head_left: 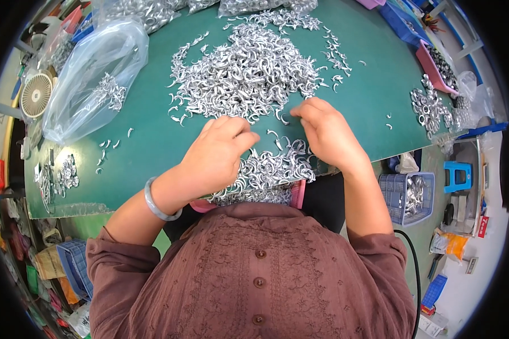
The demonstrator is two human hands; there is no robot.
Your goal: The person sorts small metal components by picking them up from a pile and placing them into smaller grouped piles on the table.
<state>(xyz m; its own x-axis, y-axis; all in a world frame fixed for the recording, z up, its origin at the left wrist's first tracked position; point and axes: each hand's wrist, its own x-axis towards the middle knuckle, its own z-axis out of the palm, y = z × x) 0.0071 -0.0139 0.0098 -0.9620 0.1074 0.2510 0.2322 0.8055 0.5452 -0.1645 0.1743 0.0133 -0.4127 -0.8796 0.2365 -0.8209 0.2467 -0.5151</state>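
Observation:
A large heap of small silver hook-shaped metal pieces (249, 70) covers the middle of the green table (152, 130). Closer to me, a smaller pile of the same curved pieces (274, 169) lies at the table's front edge. My left hand (218, 152) hovers at the left of this small pile, palm down, its fingers curled. On the other side, my right hand (329, 133) is closed too, its bent fingertips close to loose pieces between the two piles. Whatever either hand holds is hidden. A pink basket (298, 194) full of the pieces sits below the edge, against my body.
An open clear plastic bag (90, 85) with a few pieces lies at left. Silver rings (430, 107) and a pink tray of dark parts (437, 66) are at right. A blue-grey crate (407, 198) and a blue stool (458, 176) stand on the floor. A fan (38, 95) is far left.

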